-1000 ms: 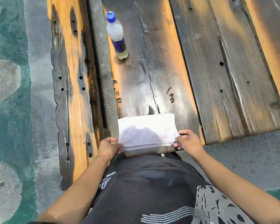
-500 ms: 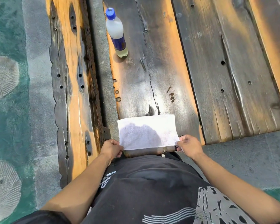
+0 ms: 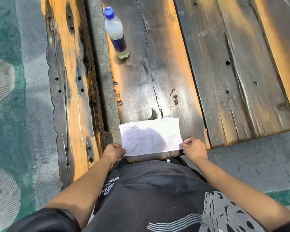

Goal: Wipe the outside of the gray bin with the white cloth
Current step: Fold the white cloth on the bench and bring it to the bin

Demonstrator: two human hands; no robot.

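Each hand has a closed grip on the white cloth [image 3: 151, 137]: the left hand [image 3: 113, 152] pinches its near-left corner and the right hand [image 3: 193, 148] pinches its near-right corner, so the sheet is stretched flat between them over the near end of the wooden counter [image 3: 157, 72]. Just under the cloth's near edge, against the person's dark shirt [image 3: 157, 190], a gray-brown curved surface [image 3: 147, 157] shows; it may be the gray bin, but so little is visible that I cannot tell, nor whether the cloth touches it. The trouble I would expect starts there. Held only by two corners, the cloth is taut and thin, so it could skim over a curved side rather than press on it, leaving patches unwiped. With both hands busy on the cloth, nothing visibly steadies the object at the counter's near edge, and a firm stroke might tip or push it off. The far edge of the cloth hangs loose and could drag on the rough, cracked planks. The plastic bottle [image 3: 116, 33] stands well apart near the counter's far-left edge, and looks safe.
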